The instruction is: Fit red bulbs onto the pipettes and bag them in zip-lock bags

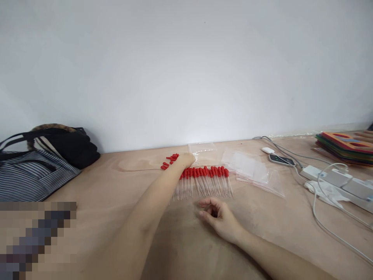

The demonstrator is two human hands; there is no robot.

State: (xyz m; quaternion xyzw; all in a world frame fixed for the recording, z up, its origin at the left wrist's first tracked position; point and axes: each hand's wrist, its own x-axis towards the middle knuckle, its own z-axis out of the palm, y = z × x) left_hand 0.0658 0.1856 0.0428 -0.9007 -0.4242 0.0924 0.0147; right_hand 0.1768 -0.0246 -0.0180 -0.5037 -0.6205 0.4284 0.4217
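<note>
A row of droppers (210,184) with red rubber bulbs and thin clear tubes lies side by side on the table, bulbs pointing away from me. My left hand (187,158) reaches over the row's left end, by a clear plastic bag (204,148) near the wall. Its fingers are hidden from this angle. Several loose red bulbs (165,165) lie left of that hand. Just in front of the tube tips, my right hand (214,214) rests low over the table, fingers curled with a gap to the thumb and nothing visible between them.
Clear zip bags (250,167) lie spread right of the droppers. Farther right are a small black device (281,160), a white power strip (338,186) with cables, and a stack of coloured sheets (344,146). A striped bag (37,171) sits at the left.
</note>
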